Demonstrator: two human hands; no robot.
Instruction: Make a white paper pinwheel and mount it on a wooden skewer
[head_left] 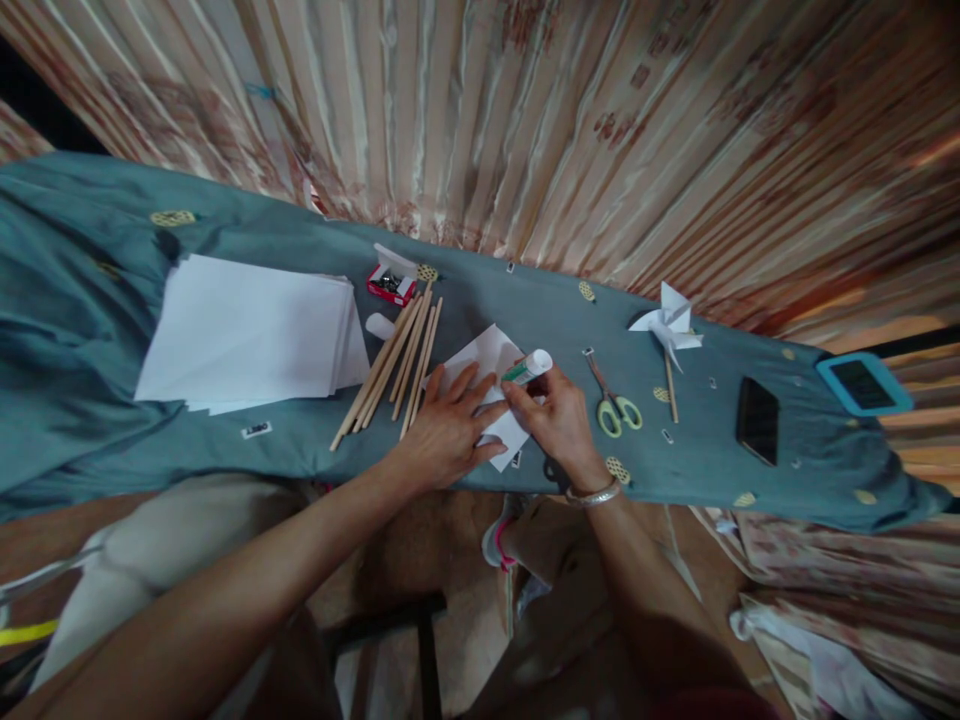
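Note:
A white paper square lies on the cloth-covered table, partly hidden by my hands. My left hand rests flat on it, fingers spread, holding nothing. In my right hand is a glue stick with a green label, its end at the paper. A small white cylinder like a cap sits left of the wooden sticks, which lie beside my left hand. Scissors with green handles are right of my right hand. Beyond them lies a white paper pinwheel on a stick.
A stack of white paper covers the left of the table. An open red box holds small metal pieces. Towards the right end lie a dark phone and a blue-framed device. A curtain hangs along the far edge.

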